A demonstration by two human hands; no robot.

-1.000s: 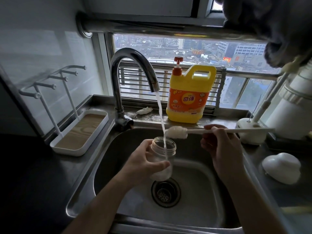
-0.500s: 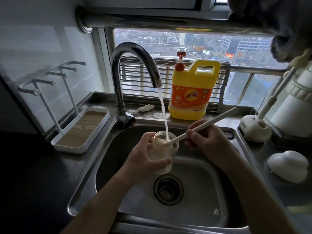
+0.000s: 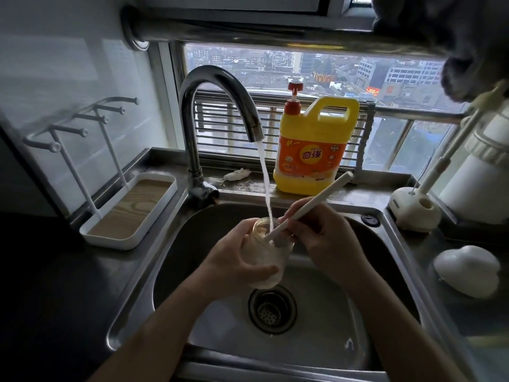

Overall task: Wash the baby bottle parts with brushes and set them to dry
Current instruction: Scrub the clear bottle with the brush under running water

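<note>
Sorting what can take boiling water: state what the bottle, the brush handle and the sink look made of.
Bottle: clear glass or hard plastic, cannot tell which; its wall is see-through. Brush handle: probably plastic, matte white, smooth and evenly coloured. Sink: stainless steel, brushed finish, grey with soft reflections.

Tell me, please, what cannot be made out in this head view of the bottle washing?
Head view only.
- Head of the brush: inside the bottle, blurred by cloudy water, partly behind the left hand.
- Detergent jug small print: too small.
- Grey object, top right: cut off by the edge.
</note>
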